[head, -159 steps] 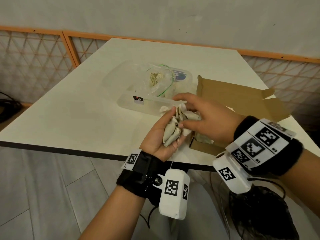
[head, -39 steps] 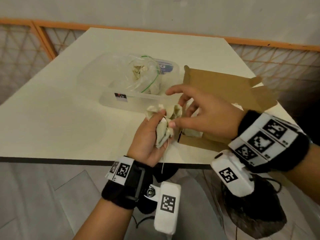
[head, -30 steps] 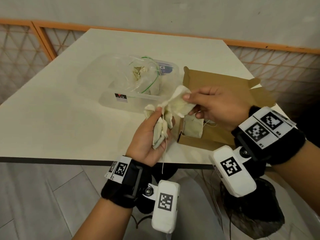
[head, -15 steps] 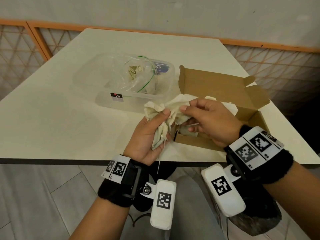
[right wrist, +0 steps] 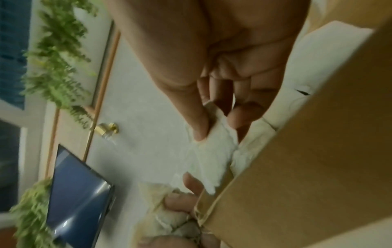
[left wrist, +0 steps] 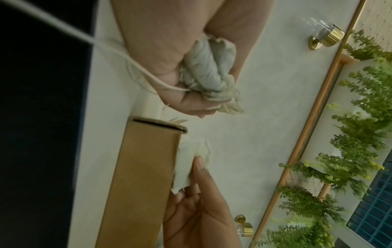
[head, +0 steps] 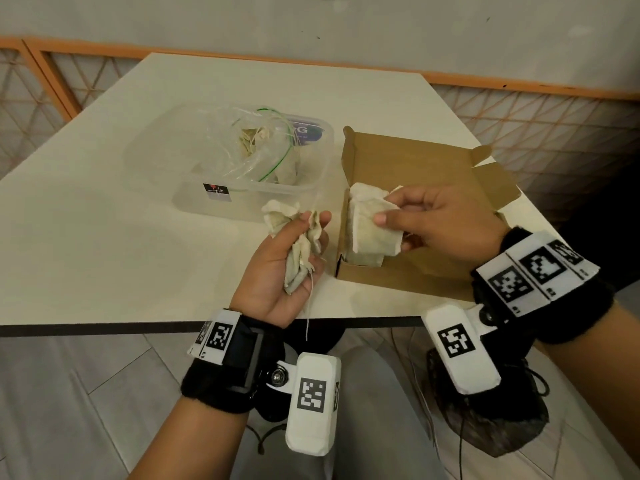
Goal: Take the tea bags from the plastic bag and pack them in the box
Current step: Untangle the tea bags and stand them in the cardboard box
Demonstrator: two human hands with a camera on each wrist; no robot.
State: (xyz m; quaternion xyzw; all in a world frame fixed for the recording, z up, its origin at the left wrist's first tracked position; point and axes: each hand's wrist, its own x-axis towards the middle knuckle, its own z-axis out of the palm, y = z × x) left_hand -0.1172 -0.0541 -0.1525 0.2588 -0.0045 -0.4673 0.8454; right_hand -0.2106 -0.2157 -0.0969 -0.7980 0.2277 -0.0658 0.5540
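My left hand (head: 294, 251) grips a crumpled bunch of pale tea bags (head: 300, 244) just left of the open cardboard box (head: 415, 216), palm up, a string dangling past the table edge. My right hand (head: 433, 223) pinches one flat tea bag (head: 372, 233) between thumb and fingers over the left end of the box, where another tea bag (head: 363, 259) lies inside. The left wrist view shows the bunch (left wrist: 208, 75) in my fist and the box wall (left wrist: 140, 184). In the right wrist view the pinched bag (right wrist: 214, 147) hangs at the box edge. The clear plastic bag (head: 256, 147) holds more tea bags.
The plastic bag sits in a clear plastic tub (head: 242, 199) on the white table (head: 104, 220), left of the box. The box lid (head: 412, 157) stands open at the back with side flaps out. The near table edge (head: 138, 329) runs just under my wrists.
My right hand has pulled one tea bag off the bunch and carried it right, down over the left end of the box. My left hand keeps the remaining bunch in place.
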